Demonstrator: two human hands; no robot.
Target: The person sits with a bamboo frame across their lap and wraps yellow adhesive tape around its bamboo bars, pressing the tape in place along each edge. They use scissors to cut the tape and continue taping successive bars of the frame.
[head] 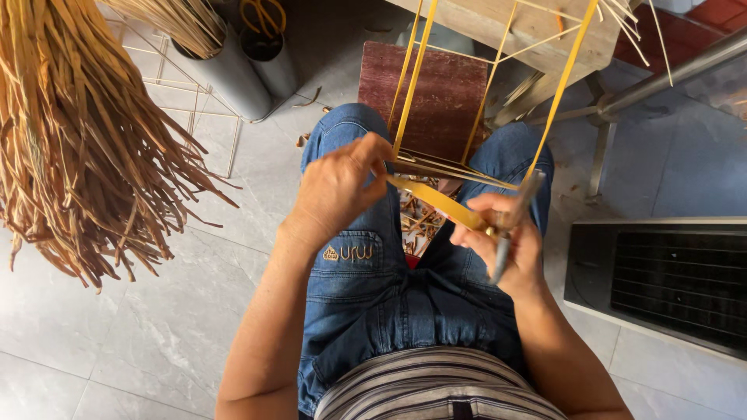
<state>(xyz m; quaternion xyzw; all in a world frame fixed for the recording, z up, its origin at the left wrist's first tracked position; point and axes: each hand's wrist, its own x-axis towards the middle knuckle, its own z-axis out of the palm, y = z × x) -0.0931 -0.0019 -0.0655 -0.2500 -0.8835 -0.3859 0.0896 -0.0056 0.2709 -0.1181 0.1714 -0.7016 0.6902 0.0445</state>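
Striped shirt and denim lap, both hands busy on a yellow strip over the knees.

Right hand [502,241] grasps a grey metal tool [510,225] and pins the strip's [436,201] near end — best kept flat and taut, I judge, so it doesn't twist. Left hand [338,187] pinches the thin frame [447,167] at its corner, clenched on it. That strip is flat, glossy, yellow, running diagonally between the hands. Farther off — a hanging bundle of straw fibres [74,132].

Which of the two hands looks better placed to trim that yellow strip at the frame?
Probably the right hand: it already grips the metal tool beside the yellow strip. The left hand pinches the strip against the yellow frame, steadying it.
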